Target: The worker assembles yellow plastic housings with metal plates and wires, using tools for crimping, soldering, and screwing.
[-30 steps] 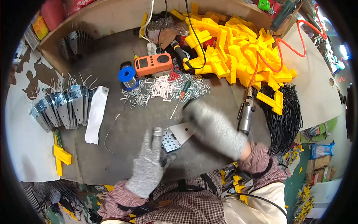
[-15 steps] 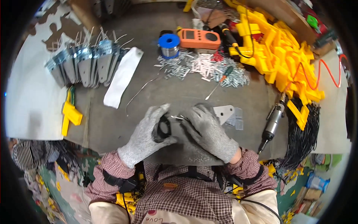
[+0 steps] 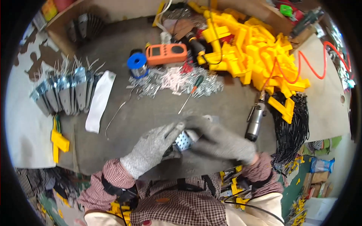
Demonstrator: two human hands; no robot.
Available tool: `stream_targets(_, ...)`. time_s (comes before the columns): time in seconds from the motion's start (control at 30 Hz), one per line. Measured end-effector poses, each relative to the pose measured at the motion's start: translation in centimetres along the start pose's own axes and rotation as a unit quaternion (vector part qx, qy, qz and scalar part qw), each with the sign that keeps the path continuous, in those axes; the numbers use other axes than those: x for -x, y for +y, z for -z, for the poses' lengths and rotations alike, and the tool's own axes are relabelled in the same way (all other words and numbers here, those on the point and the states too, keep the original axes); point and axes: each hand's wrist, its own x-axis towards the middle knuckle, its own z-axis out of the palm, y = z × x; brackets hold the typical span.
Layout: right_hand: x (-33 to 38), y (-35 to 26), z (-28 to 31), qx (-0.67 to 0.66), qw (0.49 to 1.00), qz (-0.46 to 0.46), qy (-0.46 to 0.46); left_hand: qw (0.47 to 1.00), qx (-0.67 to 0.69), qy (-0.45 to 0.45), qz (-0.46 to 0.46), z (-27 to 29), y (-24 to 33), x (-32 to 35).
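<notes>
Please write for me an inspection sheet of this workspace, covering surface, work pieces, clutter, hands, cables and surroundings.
Surface: dark tabletop, wooden board along the back.
Work pieces: dotted metal piece between the hands.
Clutter: yellow plastic parts heaped at right rear; screwdriver, handle among small loose pieces.
Hands: left hand and right hand gloved, close together; right blurred, grips unclear.
Cables: red coiled hose running to metal hand tool; black cord bundle nearby.
Surroundings: cardboard box beyond the table, lower right.

Saw a dark grey tabletop; found on it, at left, a white strip and a bent wire; farther back, a blue spool and small metal pieces. Noted a silver tool and heaped yellow parts at right.
</notes>
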Motion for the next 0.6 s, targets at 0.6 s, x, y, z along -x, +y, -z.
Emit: stream_targets(0.6,-6.9,5.3,27.3,0.606,0.675,-0.157,0.391,1.000,0.004,0.001,-0.014,-1.1,1.4,-2.1)
